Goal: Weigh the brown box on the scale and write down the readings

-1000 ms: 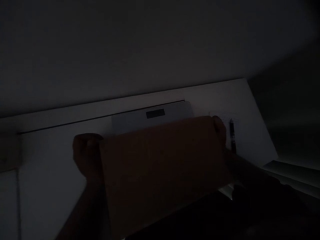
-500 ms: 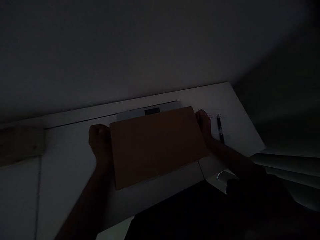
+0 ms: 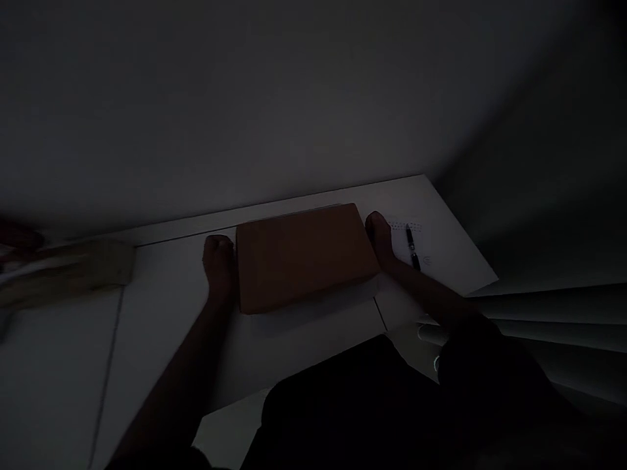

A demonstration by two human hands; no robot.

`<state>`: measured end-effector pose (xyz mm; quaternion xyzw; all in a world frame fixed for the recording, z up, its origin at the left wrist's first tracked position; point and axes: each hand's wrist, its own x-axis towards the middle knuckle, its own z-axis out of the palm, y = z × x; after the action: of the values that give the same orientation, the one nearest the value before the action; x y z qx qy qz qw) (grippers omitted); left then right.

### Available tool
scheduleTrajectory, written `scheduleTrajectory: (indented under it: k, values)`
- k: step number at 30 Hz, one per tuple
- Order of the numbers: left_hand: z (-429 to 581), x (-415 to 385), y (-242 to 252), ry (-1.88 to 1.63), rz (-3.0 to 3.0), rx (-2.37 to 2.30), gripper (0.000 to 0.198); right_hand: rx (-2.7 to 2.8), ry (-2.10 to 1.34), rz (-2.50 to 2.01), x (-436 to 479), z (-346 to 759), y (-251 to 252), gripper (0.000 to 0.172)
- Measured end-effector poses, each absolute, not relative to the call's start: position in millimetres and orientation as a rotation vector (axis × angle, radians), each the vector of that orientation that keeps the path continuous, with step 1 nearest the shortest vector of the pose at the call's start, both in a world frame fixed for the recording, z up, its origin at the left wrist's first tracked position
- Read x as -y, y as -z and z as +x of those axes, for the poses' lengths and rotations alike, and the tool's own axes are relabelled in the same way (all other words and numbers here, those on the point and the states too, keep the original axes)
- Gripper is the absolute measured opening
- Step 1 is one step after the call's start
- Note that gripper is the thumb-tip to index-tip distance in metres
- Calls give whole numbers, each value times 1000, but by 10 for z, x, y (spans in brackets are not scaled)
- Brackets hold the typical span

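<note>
The scene is very dark. A brown cardboard box lies flat on a pale platform on the white table, close to the wall. My left hand is closed on the box's left end. My right hand grips its right end. The flat device seen under the box is almost fully covered; only a pale edge shows below it.
A black pen lies on a sheet of paper right of the box. A blurred tan object sits at the far left. Pale stacked edges lie at the right, past the table corner.
Both hands carried the box away from me and down onto the flat pale device, which had a dark display showing before and is covered now. The camera view shifted.
</note>
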<state>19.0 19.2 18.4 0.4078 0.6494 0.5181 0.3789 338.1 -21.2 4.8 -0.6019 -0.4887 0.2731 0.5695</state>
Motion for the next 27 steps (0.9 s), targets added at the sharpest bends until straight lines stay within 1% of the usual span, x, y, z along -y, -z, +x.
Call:
scheduleTrajectory:
  k: [8,12,15,20,24,27]
  values:
    - [193,-167,-203,-1340,1124,-1636,25,1177,-573,-1363,182,3337,-25,51]
    - [172,-207,-118,-1380,1141,-1613,23,1189,-545,-1366,152,3339,-30,52]
    - [139,-254,-36,-1399,1171,-1578,22,1187,-554,-1356,135,3353,-34,49]
    - [113,-270,12,-1445,1220,-1544,19,1171,-582,-1350,131,3368,-44,37]
    - [132,-231,3,-1472,1257,-1505,20,1190,-600,-1346,152,3347,-71,36]
    - [147,-201,-4,-1488,1277,-1467,25,1200,-627,-1346,177,3321,-87,36]
